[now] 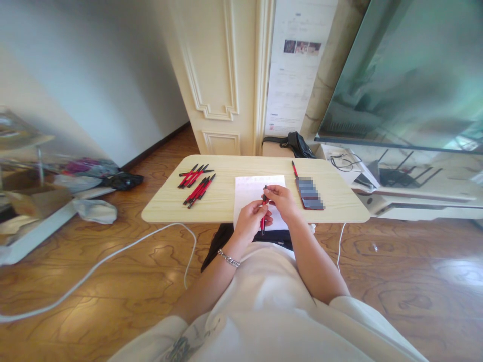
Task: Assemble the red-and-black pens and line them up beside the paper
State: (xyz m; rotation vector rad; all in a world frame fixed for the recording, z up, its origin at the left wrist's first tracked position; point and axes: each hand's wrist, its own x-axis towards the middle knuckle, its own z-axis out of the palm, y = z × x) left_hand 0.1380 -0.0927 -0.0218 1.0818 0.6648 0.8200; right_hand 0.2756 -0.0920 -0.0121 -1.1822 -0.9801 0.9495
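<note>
Head view: Above a white, rectangular paper sheet (245, 193), my left hand (249, 219) pinches a slim, red-and-black pen (262, 226) around its barrel; my right hand (282, 202) pinches its black upper end, apparently adjusting it. Next probably calls for a steady left grip.

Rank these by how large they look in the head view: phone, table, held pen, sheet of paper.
1. Table
2. Sheet of paper, partly covered
3. Phone
4. Held pen, partly covered

The steps between them are plain in this view.
</note>
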